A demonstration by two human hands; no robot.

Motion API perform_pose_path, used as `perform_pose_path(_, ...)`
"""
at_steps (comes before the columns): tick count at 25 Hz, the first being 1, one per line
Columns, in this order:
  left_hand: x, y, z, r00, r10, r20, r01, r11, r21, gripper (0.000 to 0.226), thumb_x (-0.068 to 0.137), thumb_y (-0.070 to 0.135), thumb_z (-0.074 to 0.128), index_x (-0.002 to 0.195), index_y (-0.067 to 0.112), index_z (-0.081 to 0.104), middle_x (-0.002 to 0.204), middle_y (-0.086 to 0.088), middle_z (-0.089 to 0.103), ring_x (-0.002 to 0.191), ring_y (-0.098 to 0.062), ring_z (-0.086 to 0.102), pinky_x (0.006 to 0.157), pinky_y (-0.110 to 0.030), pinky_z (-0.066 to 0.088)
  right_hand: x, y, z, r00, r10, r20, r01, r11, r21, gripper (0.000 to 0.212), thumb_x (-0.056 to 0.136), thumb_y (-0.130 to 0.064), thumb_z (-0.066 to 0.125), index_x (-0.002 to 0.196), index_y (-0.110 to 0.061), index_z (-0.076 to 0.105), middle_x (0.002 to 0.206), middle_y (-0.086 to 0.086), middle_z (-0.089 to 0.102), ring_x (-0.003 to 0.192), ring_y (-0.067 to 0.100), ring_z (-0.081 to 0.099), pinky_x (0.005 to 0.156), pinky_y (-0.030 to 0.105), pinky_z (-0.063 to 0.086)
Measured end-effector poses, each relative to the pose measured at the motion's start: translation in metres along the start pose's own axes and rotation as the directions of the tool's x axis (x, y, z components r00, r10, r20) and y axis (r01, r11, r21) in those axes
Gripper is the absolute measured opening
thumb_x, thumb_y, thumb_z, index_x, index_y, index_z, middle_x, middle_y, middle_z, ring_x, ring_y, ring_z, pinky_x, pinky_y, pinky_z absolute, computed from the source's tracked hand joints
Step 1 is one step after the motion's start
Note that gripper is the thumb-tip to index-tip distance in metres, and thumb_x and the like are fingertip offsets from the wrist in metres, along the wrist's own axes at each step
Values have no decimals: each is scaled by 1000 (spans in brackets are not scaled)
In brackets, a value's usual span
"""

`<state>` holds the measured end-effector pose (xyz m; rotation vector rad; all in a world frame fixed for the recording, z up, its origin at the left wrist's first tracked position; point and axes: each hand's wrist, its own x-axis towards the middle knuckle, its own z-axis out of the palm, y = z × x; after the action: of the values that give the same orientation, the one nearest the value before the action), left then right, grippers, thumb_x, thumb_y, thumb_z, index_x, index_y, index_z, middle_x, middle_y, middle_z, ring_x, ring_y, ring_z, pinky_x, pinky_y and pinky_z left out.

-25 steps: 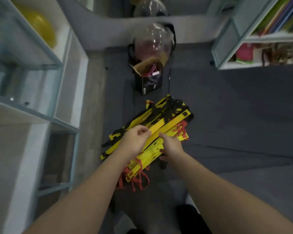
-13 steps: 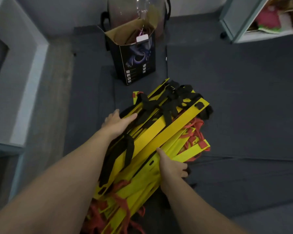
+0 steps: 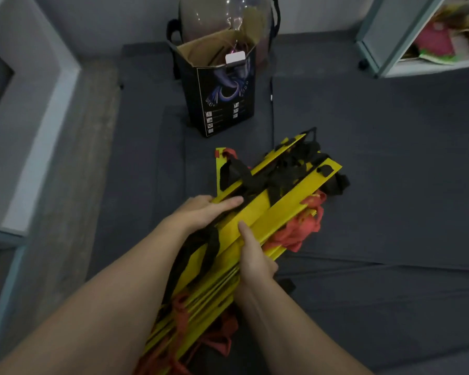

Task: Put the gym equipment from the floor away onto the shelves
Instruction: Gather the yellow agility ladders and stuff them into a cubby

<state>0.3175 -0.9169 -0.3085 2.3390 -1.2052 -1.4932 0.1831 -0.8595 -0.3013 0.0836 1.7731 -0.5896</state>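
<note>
Yellow ladder bundle point(image 3: 257, 220), slats tangled with black and red straps, is clamped between both hands above the floor mat point(image 3: 377, 185), left hand point(image 3: 201, 212) fingers flat over its top, right hand point(image 3: 252, 258) curled around its edge; pickup step, next a carry to the shelf point(image 3: 385, 44).

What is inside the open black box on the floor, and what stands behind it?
Inside the black box a white tag and thin dark cords show near the top; the box walls hide anything lower. Behind it stands a clear balloon, its lower part covered by the box.
</note>
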Motion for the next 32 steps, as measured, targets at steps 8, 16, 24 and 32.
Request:
perform_pose_path(8, -33, -9, 34, 957, -119, 264, 184, 953, -239, 124, 38, 87, 74, 139, 19, 49, 134, -9, 60, 118, -33, 61, 103, -51, 47, 14, 20, -27, 986, -129, 103, 139, 986, -88, 107, 60, -63, 85, 142, -9, 42, 144, 14, 37, 120, 38, 53, 85, 39, 43)
perform_pose_path(16, -90, -20, 53, 956, -83, 282, 232, 801, -551, 65, 67, 63, 76, 111, 16, 74, 104, -12, 77, 102, -29, 71, 95, -42, 53, 7, 23, -34, 922, -271, 276, 304, 949, -86, 64, 63, -34, 88, 116, -20, 56, 100, 5, 71, 86, 25, 70, 85, 40, 58)
perform_pose_path(24, -78, -39, 32, 988, -133, 83, 151, 681, -717, 72, 58, 63, 80, 116, 20, 73, 107, -8, 77, 103, -30, 71, 97, -46, 53, 9, -14, -2, 809, -238, 538, 579, 479, -659, 90, 68, -70, 68, 146, -34, 42, 151, 11, 34, 144, 38, 26, 113, 46, 31)
perform_pose_path(32, -58, -42, 40, 974, -222, -42, 122, 673, -729, 88, 55, 79, 72, 125, 25, 66, 119, -4, 70, 110, -27, 65, 101, -47, 49, 21, -6, 19, 810, -202, 551, 496, 737, -459, 114, 52, -59, 75, 150, -21, 30, 140, 12, 52, 124, 35, 55, 103, 51, 49)
